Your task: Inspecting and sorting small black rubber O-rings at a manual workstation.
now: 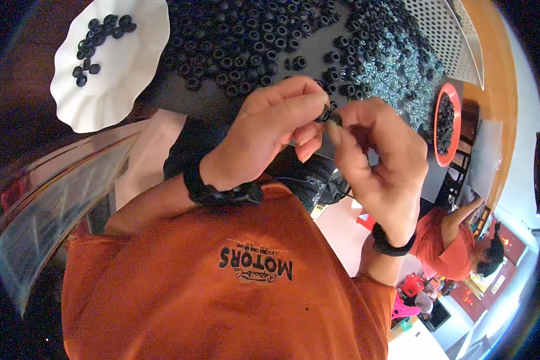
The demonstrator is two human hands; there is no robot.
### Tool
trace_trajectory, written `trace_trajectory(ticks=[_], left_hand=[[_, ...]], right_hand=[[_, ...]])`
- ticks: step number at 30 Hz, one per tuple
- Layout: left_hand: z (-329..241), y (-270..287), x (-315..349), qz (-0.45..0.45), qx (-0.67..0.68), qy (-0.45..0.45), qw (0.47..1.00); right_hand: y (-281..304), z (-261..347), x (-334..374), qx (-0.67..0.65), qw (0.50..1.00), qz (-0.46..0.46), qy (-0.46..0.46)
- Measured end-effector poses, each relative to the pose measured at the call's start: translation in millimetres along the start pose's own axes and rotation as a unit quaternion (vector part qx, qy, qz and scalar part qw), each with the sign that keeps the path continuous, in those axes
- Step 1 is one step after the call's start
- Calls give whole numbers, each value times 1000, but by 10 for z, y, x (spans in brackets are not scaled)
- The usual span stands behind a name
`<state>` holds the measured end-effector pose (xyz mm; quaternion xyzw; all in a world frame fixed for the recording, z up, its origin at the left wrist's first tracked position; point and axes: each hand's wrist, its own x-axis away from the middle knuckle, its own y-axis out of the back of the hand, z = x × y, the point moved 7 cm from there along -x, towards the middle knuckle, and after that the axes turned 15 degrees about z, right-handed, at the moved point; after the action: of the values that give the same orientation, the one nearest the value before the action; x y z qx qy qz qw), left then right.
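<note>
Over the near edge of the dark table, my left hand [276, 123] and my right hand [381, 159] meet fingertip to fingertip. Between the left thumb and forefinger is a small black ring-shaped part [325, 113]. My right thumb and forefinger pinch a dark bit right against it; whether that is the same part or a second one is hidden by the fingers. Just beyond my hands spreads a wide layer of black ring-shaped parts [246, 54]. A heap of small shiny metal springs [396, 78] lies to their right, with black rings mixed in.
A white scalloped plate [117, 78] at far left bears several black parts. On the right stand a red bowl [457, 141] of small black pieces and a perforated metal tray [441, 30]. A glass-like panel [60, 204] slants at left. Another person [447, 240] in orange is at right.
</note>
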<state>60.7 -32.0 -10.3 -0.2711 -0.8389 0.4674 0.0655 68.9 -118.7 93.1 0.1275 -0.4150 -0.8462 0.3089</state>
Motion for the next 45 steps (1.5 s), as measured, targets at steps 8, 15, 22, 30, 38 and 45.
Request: trace_trajectory(ticks=[8, 15, 22, 30, 38, 45], left_hand=[[0, 48, 81, -19, -80, -3, 997], [-44, -11, 65, -9, -99, 6, 995], [-57, -5, 60, -7, -78, -17, 997], [-41, 6, 44, 16, -87, -3, 996], [-77, -21, 75, 53, -84, -34, 994], [-44, -11, 67, 42, -71, 2, 997]], right_hand=[[-50, 178, 2, 43, 998, -3, 53], [-38, 58, 27, 104, 994, 30, 20], [-98, 31, 6, 8, 999, 31, 27], [-98, -145, 25, -39, 996, 50, -66], [-161, -99, -7, -37, 996, 85, -16], [-160, -187, 86, -230, 969, 60, -70]])
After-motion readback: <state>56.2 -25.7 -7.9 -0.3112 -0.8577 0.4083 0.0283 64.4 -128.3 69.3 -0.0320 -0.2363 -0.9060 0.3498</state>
